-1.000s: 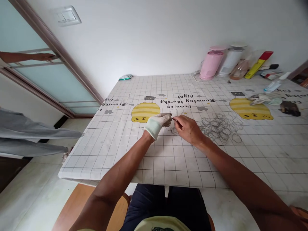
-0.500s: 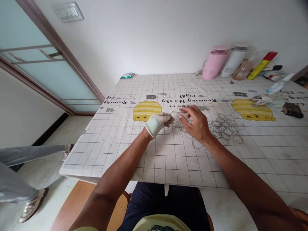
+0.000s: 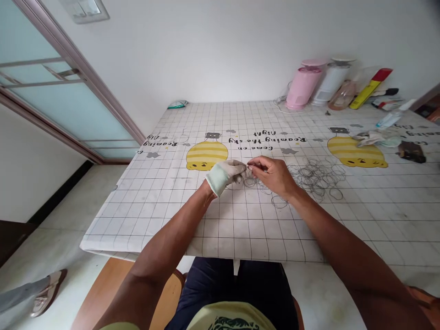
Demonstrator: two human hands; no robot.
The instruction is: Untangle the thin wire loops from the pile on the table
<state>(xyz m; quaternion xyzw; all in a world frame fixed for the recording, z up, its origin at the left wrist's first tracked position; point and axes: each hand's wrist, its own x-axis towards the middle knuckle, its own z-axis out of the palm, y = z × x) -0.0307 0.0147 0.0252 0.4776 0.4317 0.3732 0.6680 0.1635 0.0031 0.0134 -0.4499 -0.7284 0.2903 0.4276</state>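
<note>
My left hand, in a pale glove, is closed in a pinch over the table's middle; what it grips is too small to make out. Fingertips of my bare right hand are pressed together close beside the gloved ones, and anything between them is too fine to name. Thin grey wire-like rings lie in a tangled heap to the right of my hands. A few more loops show just below my fingertips.
The table has a checked cloth. At the back right stand a pink cylinder, a white cylinder, bottles and a yellow-red box. A crumpled cloth lies right. A person's shoe shows at lower left.
My right hand has moved left and its fingers have closed beside my left hand. The view has shifted slightly. The other person's legs have moved mostly out of view at the left.
</note>
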